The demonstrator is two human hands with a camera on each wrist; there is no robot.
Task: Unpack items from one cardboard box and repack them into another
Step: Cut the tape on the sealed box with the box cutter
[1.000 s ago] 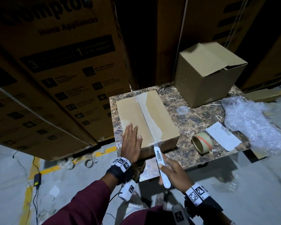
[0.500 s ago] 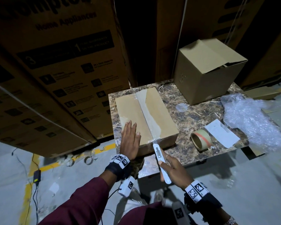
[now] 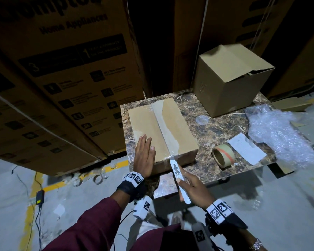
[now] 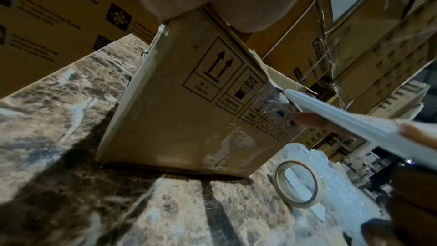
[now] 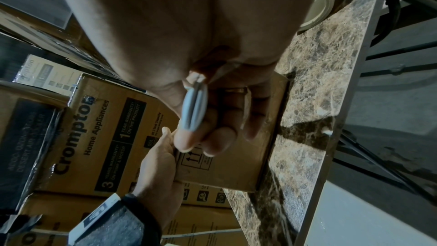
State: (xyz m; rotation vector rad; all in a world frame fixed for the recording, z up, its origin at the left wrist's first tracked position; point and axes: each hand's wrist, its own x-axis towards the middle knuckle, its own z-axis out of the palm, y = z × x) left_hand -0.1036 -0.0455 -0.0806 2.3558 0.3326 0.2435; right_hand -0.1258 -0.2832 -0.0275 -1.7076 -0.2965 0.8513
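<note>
Flat cardboard box (image 3: 163, 131), sealed: a strip of clear tape (image 3: 168, 131) runs along the centre seam of its closed top flaps. It lies at the near left corner of the marble table (image 3: 225, 127); its near side bears printed handling symbols. Taller cardboard box (image 3: 230, 80), upright at the table's far right, flaps folded loosely over, one corner gaping.

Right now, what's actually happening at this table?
A person is opening the taped cardboard box lying on the marble table. The left hand presses flat on the box top, and the right hand grips a white box cutter with its tip at the near end of the tape seam. The seam looks uncut. A second, taller box, a tape roll and bubble wrap wait nearby.
</note>
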